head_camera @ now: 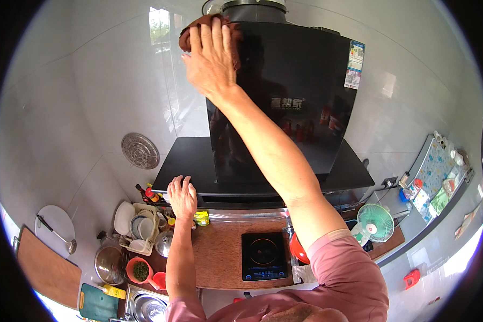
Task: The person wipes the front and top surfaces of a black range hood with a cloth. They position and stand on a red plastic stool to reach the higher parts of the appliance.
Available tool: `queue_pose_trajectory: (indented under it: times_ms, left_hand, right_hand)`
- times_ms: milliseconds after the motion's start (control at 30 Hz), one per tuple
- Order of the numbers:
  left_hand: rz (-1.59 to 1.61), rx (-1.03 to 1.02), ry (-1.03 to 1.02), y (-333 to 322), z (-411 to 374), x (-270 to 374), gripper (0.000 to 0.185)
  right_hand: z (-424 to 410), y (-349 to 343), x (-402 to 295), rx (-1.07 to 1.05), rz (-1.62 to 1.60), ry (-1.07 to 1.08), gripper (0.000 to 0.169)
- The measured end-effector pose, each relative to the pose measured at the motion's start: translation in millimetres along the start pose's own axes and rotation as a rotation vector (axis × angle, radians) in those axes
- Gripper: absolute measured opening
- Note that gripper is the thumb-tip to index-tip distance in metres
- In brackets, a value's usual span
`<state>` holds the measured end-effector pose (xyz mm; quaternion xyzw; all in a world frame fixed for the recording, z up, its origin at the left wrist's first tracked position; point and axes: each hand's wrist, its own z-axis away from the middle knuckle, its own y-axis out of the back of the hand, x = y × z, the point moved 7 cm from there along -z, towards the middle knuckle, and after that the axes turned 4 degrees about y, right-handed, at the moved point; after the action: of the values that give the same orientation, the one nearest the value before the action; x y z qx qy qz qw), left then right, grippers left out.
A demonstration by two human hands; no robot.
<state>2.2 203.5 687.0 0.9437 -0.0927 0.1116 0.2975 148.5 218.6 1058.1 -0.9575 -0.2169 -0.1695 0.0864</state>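
Note:
A brown cloth lies under the fingers of my right hand, pressed to the upper left edge of a black range hood. That arm reaches across the hood's glossy front panel and covers part of it. Lower down, my left hand rests its fingertips on the front left edge of the hood's flat black canopy. It holds nothing that I can see. A round exhaust duct rises from the hood's top. Stickers with print are on the panel's right side.
Below the hood, an induction cooktop sits on the brown countertop. A dish rack, pot lid and red container of greens stand at left, near a sink. A green fan stands at right.

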Motion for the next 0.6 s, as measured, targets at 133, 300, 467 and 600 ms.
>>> queue_pose_trajectory:
  times_ms: [133, 300, 467, 600]
  left_hand:
    - [0.005, 0.02, -0.015, 4, -2, -3, 0.029]
    - [-0.026, 0.028, -0.005, 6, 1, -14, 0.03]
    - [-0.006, 0.054, -0.001, -2, -1, -2, 0.03]
    - [-0.01, 0.051, 0.014, 1, 1, -5, 0.031]
  right_hand:
    - [1, 22, 31, -0.006, 0.048, 0.013, 0.062]
    - [32, 111, 161, -0.013, 0.37, -0.249, 0.05]
    - [81, 150, 257, 0.067, 0.463, -0.346, 0.058]
    - [52, 110, 184, -0.046, 0.34, -0.042, 0.055]
